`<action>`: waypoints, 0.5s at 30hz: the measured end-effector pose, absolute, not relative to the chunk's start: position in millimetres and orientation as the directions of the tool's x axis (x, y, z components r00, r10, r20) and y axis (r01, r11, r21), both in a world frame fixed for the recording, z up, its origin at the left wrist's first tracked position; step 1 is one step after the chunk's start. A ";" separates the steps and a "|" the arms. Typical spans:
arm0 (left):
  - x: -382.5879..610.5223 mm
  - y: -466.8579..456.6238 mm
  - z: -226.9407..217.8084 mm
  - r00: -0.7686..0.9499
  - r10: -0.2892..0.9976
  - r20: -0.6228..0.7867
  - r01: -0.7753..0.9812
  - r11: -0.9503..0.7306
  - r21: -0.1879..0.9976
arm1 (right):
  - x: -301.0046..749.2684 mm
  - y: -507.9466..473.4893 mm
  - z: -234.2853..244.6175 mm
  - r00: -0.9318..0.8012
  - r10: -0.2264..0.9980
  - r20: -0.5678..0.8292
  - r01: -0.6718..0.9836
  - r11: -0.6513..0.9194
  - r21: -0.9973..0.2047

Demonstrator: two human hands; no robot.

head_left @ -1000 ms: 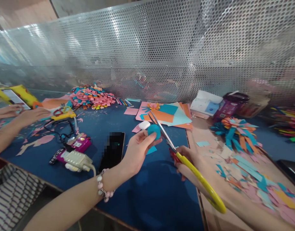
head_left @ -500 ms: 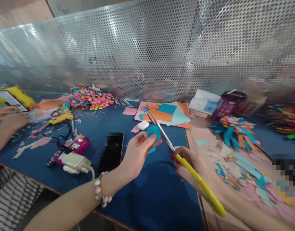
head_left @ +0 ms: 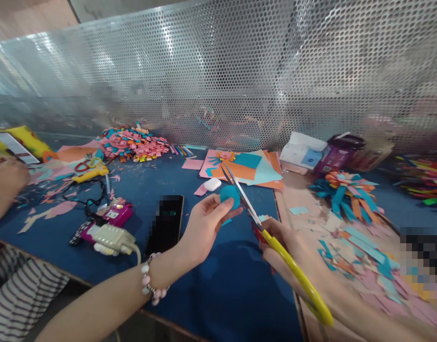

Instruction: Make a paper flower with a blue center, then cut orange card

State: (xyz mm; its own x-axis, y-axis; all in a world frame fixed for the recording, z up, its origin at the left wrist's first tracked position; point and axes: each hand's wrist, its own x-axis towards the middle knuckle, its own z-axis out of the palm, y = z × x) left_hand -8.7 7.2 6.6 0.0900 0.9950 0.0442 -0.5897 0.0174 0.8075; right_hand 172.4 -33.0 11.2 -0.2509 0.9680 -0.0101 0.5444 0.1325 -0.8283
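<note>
By the left hand (head_left: 207, 222), a round blue paper disc (head_left: 227, 193) is pinched between thumb and fingers.
By the right hand (head_left: 297, 241), yellow-handled steel scissors (head_left: 272, 240) are gripped in curled fingers, blades slanting forward-left along the disc's right side; contact cannot be told.

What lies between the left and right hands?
The head view shows a round blue piece, pinched by the left hand, then the scissor blades.

Co-worker's nearer hand (head_left: 11, 175): drawn back leftward, from beside the yellow glue gun (head_left: 92, 174) to just below the propped phone (head_left: 16, 146).
Small blue scrap (head_left: 227, 222): more covered than earlier by left hand (head_left: 207, 225).
</note>
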 end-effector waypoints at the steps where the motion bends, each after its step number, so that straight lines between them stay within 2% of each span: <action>1: -8.8 7.7 6.1 0.093 0.995 0.044 -0.586 0.019 0.810 | 172.5 -33.0 9.8 -0.259 0.966 -0.019 0.546 0.130 -0.828; 11: -10.9 8.3 7.2 0.106 0.991 0.078 -0.554 -0.006 0.832 | 175.3 -35.6 12.0 -0.278 0.949 -0.147 0.540 0.028 -0.841; 15: -12.4 10.6 7.2 0.107 0.992 0.065 -0.547 0.004 0.837 | 175.1 -35.5 11.4 -0.263 0.958 -0.112 0.542 0.050 -0.839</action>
State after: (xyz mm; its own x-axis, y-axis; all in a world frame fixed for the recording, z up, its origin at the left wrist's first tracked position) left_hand -12.4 10.6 7.2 0.1073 0.9921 0.0652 -0.5466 0.0041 0.8374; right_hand 175.1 -35.5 11.4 -0.2631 0.9582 -0.1125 0.5423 0.0505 -0.8387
